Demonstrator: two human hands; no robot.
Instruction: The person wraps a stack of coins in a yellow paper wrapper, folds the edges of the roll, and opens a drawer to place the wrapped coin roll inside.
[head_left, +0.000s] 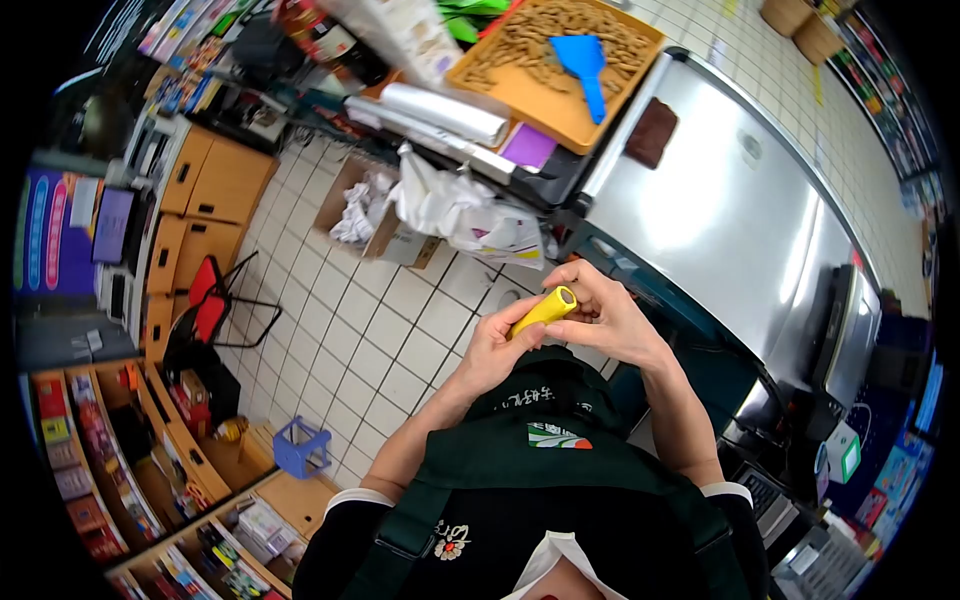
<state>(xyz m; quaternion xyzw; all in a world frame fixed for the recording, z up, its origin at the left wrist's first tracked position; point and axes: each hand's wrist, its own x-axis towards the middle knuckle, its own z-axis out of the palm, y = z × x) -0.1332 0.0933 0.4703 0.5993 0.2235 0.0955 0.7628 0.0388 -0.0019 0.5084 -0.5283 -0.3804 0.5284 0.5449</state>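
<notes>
In front of my apron, a small yellow roll point(541, 312) slants up to the right, its round end with a dark centre facing upward. My left hand point(488, 350) is closed around its lower end. My right hand point(612, 318) curls round the upper end, with the thumb and fingers touching it. What the roll is made of or wound from I cannot make out. A white plastic bag point(455, 200) hangs at the counter edge just beyond my hands.
A metal counter point(720, 200) with a brown cloth point(651, 133) runs along the right. An orange tray point(520, 95) holds peanuts and a blue scoop point(582, 72). On the tiled floor are a cardboard box point(345, 190), a red chair point(208, 300) and a purple stool point(302, 447).
</notes>
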